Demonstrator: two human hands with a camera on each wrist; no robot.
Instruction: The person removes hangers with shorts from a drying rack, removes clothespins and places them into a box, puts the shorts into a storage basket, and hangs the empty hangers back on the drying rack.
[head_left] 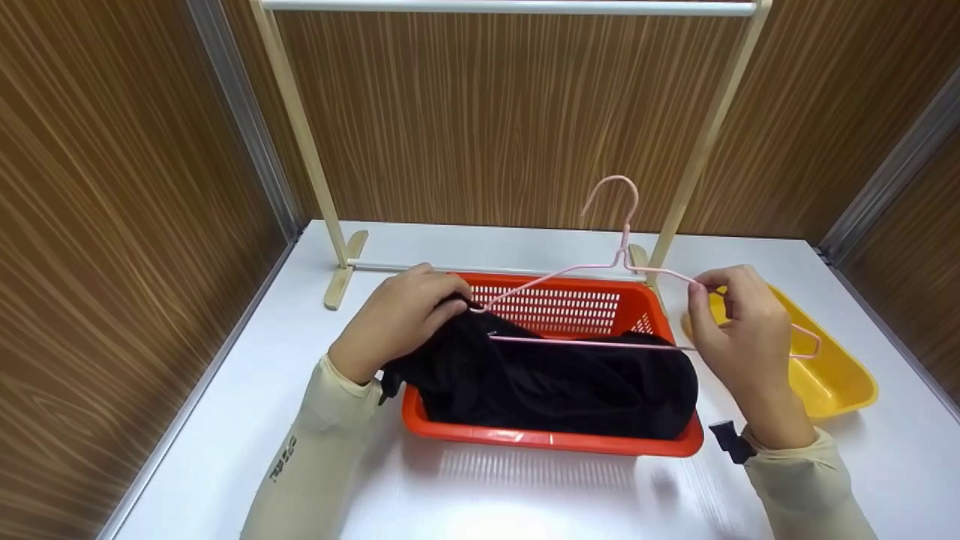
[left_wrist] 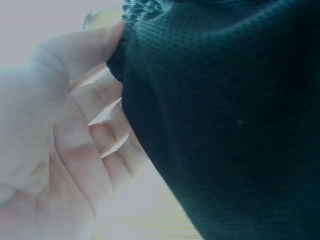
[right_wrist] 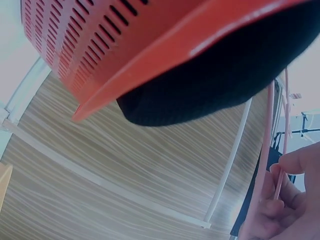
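A pink hanger [head_left: 555,279] is held over the basket, its hook pointing up. My right hand [head_left: 742,330] pinches its right shoulder between thumb and fingers, also seen in the right wrist view, where the hand [right_wrist: 295,195] is at the right edge. The hanger's left end reaches the edge of a black garment [head_left: 555,382]. With thumb and fingers my left hand [head_left: 409,319] grips that garment's gathered edge; the left wrist view shows the thumb on the dark cloth [left_wrist: 215,115]. Most of the garment lies bunched in the red basket [head_left: 555,439].
Behind the basket stands a rack with a white top bar [head_left: 510,7] and wooden posts [head_left: 304,135]. A yellow tray [head_left: 832,375] sits at the right, partly behind my right hand. Wood-patterned panels [head_left: 480,135] enclose the white table [head_left: 262,420].
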